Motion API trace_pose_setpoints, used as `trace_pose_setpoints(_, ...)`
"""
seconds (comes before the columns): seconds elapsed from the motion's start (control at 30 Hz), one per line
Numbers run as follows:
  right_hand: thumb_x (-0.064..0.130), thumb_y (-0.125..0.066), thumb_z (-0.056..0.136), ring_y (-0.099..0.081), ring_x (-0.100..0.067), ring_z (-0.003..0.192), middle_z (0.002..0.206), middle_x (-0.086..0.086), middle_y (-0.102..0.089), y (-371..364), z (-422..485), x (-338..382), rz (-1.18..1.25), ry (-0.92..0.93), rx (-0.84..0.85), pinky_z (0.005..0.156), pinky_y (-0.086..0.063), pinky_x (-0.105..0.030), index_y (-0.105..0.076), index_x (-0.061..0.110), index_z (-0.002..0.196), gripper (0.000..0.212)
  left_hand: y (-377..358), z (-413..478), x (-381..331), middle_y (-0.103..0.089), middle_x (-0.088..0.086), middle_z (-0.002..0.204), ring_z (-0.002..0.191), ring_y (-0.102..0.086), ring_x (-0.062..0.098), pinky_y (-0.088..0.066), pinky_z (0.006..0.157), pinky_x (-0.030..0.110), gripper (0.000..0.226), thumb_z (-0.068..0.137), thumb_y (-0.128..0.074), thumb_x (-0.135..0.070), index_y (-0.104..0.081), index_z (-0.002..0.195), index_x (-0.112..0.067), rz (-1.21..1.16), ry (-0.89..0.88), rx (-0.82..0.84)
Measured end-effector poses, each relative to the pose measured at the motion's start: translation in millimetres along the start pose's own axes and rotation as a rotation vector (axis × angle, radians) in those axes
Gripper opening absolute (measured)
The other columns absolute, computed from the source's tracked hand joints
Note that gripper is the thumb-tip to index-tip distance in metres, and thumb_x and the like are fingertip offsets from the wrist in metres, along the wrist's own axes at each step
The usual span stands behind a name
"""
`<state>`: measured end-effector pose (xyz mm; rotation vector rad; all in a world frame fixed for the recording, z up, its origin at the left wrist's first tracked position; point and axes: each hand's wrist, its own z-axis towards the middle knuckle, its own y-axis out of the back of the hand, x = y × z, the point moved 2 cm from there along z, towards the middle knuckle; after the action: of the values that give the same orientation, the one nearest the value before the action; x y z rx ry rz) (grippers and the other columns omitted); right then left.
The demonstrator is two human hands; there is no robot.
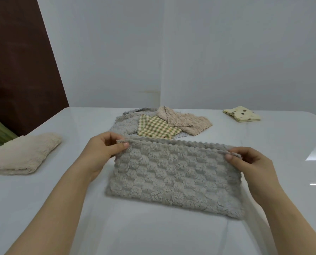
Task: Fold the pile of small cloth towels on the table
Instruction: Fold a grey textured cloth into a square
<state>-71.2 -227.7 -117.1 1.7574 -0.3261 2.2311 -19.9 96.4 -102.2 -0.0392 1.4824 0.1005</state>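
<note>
A fluffy grey towel (175, 175), folded in half, hangs in front of me with its lower fold resting on the white table (80, 199). My left hand (103, 150) pinches its top left corner. My right hand (249, 162) pinches the top right corner. Behind it lies the pile of unfolded towels: a grey one (124, 124), a green and yellow checked one (157, 127) and a beige one (186, 120) on top.
A folded cream towel (23, 153) lies at the table's left edge. A folded yellow towel with dark dots (242, 114) sits at the back right. Grey walls rise behind the table, and a dark brown panel (19, 61) stands at the left.
</note>
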Motion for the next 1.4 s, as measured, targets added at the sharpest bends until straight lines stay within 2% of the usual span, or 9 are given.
trace_pose_setpoints(0.27,-0.001,-0.067,0.076,-0.056,0.002,0.057,0.056,0.015,-0.063,5,-2,13,0.088,0.115,-0.042,0.056,-0.045,-0.007,-0.069,0.03,0.056,0.037,-2,-7,-22,-0.065,-0.009,0.065,0.061,-0.059,0.002,-0.047,0.061,0.016,0.023,0.079,-0.059,0.009,-0.054,0.068,-0.011,-0.152,-0.124,0.013)
trace_pose_setpoints(0.37,0.024,-0.079,0.068,-0.057,0.003,0.058,0.058,0.015,-0.064,3,-6,19,0.138,0.124,-0.012,0.058,-0.047,-0.007,-0.07,0.031,0.058,0.014,-4,-11,-23,-0.067,0.001,0.092,0.078,-0.062,0.008,-0.047,0.07,0.021,0.025,0.078,-0.06,0.011,-0.055,0.068,-0.01,-0.051,-0.114,0.107)
trace_pose_setpoints(0.47,0.064,-0.083,0.026,-0.061,0.002,0.063,0.062,0.014,-0.066,5,-6,18,0.142,0.123,-0.005,0.061,-0.05,-0.009,-0.07,0.028,0.062,0.052,-3,-12,-21,-0.062,0.002,0.074,0.069,-0.054,0.013,-0.045,0.064,0.017,0.027,0.077,-0.064,0.011,-0.06,0.065,-0.014,0.132,-0.108,0.191)
trace_pose_setpoints(0.6,0.067,-0.082,0.02,-0.062,-0.004,0.066,0.065,0.012,-0.066,8,-4,18,0.15,0.1,-0.004,0.06,-0.053,-0.016,-0.07,0.025,0.063,0.061,2,-12,-27,-0.057,-0.005,0.056,0.052,-0.051,0.003,-0.044,0.054,0.01,0.025,0.075,-0.066,0.009,-0.06,0.066,-0.013,0.2,-0.127,0.193)
trace_pose_setpoints(0.77,0.058,-0.084,0.027,-0.064,-0.005,0.059,0.062,0.01,-0.066,9,-9,26,0.209,0.059,-0.014,0.054,-0.055,-0.02,-0.068,0.024,0.06,0.051,6,-19,-41,-0.057,-0.006,0.052,0.053,-0.054,0.009,-0.047,0.05,0.014,0.031,0.048,-0.087,-0.004,-0.061,0.052,-0.021,0.046,-0.063,0.289)
trace_pose_setpoints(0.87,0.028,-0.072,0.073,-0.063,-0.005,0.052,0.057,0.009,-0.065,7,-10,29,0.247,-0.044,0.0,0.046,-0.053,-0.02,-0.064,0.021,0.061,0.016,5,-22,-45,-0.06,-0.002,0.052,0.047,-0.059,0.009,-0.049,0.044,0.016,0.044,0.018,-0.091,-0.019,-0.061,0.05,-0.021,-0.198,0.026,0.33)
trace_pose_setpoints(1.03,0.014,-0.06,0.087,-0.061,-0.02,0.061,0.074,-0.009,-0.066,4,-5,5,0.004,-0.258,-0.033,0.055,-0.052,-0.028,-0.065,0.008,0.082,0.009,-11,-13,-10,-0.063,0.008,0.071,0.051,-0.063,0.011,-0.052,0.048,0.02,0.018,0.075,-0.065,0.006,-0.062,0.084,-0.01,-0.14,0.193,0.113)
trace_pose_setpoints(1.2,0.015,-0.064,0.085,-0.058,-0.016,0.09,0.102,-0.003,-0.063,-1,-3,-14,-0.32,-0.235,0.085,0.083,-0.046,-0.032,-0.063,0.015,0.101,0.016,-16,-10,24,-0.058,0.007,0.091,0.07,-0.057,0.017,-0.045,0.061,0.026,0.028,0.082,-0.069,-0.015,-0.056,0.106,-0.022,0.411,0.263,0.195)
trace_pose_setpoints(1.4,0.007,-0.056,0.083,-0.055,-0.022,0.072,0.082,-0.001,-0.061,-1,-3,-15,-0.696,-0.134,0.141,0.061,-0.041,-0.029,-0.059,0.021,0.085,0.014,-22,-14,18,-0.043,0.0,0.072,0.061,-0.044,0.012,-0.037,0.054,0.02,0.017,0.086,-0.064,-0.015,-0.059,0.098,-0.026,0.618,0.151,0.325)
